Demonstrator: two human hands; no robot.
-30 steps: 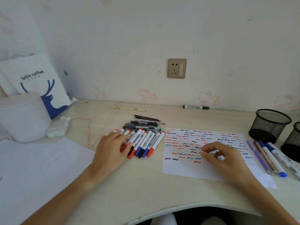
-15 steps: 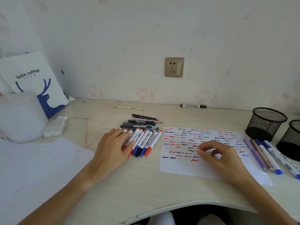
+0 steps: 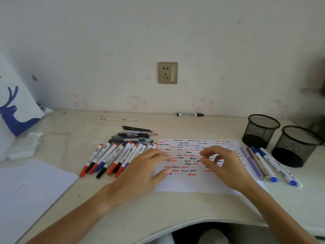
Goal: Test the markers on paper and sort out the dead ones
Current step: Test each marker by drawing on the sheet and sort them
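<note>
A white test paper covered in red, blue and black squiggles lies at the desk's middle. Left of it is a fan of several whiteboard markers with red, blue and black caps, and darker pens lie behind them. My left hand hovers flat over the paper's left edge, fingers apart, holding nothing. My right hand rests on the paper with fingers curled and thumb near the fingertips; I see no marker in it. Several markers and pens lie to the paper's right.
Two black mesh cups stand at the right. One black marker lies by the wall. White sheets cover the near left, with a crumpled tissue and a paper bag behind.
My left hand has left the marker fan and moved right to the paper's left edge. The right hand has stayed on the paper. The camera has turned slightly right.
</note>
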